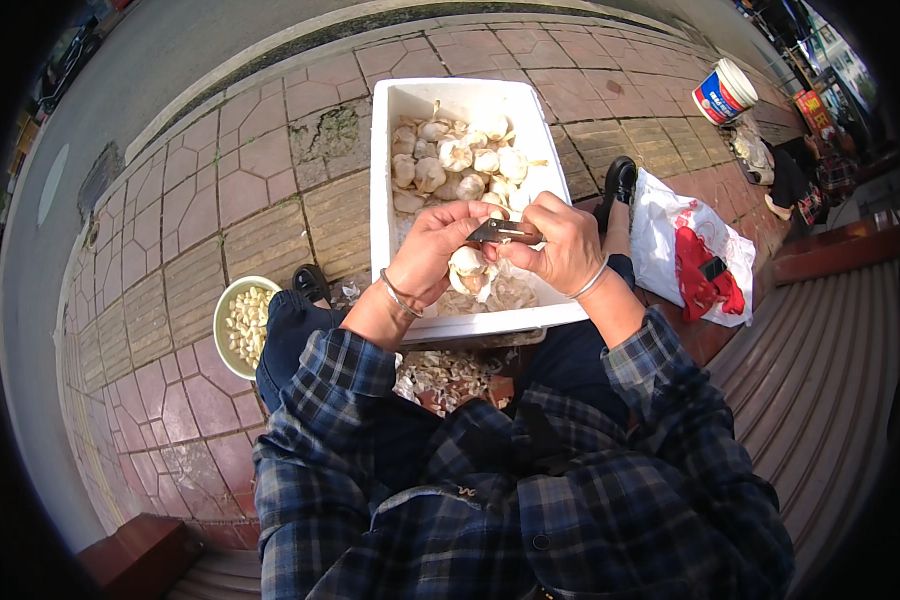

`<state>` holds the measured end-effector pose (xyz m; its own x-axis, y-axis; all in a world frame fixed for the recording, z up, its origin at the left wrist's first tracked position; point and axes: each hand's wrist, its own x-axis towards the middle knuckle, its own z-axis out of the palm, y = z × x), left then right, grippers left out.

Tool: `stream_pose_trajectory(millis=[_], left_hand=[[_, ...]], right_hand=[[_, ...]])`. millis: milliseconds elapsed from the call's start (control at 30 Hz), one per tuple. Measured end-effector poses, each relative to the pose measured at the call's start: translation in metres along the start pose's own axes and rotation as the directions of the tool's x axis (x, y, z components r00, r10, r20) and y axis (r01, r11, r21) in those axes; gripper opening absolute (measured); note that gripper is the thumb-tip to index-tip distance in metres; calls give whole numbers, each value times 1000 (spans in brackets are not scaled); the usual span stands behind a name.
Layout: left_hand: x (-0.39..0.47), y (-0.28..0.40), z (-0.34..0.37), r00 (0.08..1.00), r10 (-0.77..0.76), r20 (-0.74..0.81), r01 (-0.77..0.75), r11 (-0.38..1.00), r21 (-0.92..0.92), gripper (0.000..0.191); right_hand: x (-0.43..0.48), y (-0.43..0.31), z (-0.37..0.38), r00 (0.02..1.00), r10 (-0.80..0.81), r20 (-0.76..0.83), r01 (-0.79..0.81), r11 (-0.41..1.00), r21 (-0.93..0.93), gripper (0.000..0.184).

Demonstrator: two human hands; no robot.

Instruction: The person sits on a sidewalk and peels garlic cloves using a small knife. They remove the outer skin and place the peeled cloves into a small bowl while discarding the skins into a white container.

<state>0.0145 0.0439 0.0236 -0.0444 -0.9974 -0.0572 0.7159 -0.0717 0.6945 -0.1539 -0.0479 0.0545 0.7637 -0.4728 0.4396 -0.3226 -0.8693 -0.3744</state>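
My left hand (427, 255) grips a partly peeled garlic bulb (468, 270), its skin torn near the bottom. In my right hand (566, 244) is a small knife (506, 232) with a dark pointed blade, its tip turned left towards my left thumb and just above the bulb. A pale bit of garlic (497, 215) shows between my fingertips. Both hands are over the near half of a white foam box (547, 161). Whole garlic bulbs (457, 161) fill its far part, and loose papery skins (495, 296) lie at its near end.
A light green bowl of peeled cloves (246, 319) stands by my left knee. Garlic peelings (450, 375) litter the ground between my legs. On my right are a white plastic bag (656, 247), a red cloth (701, 270), a slatted bench (817, 352) and, farther off, a bucket (724, 91) and another person (791, 180).
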Motion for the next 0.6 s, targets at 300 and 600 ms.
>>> stream_pose_trajectory(millis=[300, 600], left_hand=[[10, -3, -14, 997, 50, -62, -56, 993, -100, 27], [12, -5, -14, 991, 124, -56, -129, 987, -101, 22]], right_hand=[[-10, -3, 9, 992, -58, -110, 52, 997, -60, 51], [-21, 12, 17, 885, 456, 96, -465, 879, 104, 34]])
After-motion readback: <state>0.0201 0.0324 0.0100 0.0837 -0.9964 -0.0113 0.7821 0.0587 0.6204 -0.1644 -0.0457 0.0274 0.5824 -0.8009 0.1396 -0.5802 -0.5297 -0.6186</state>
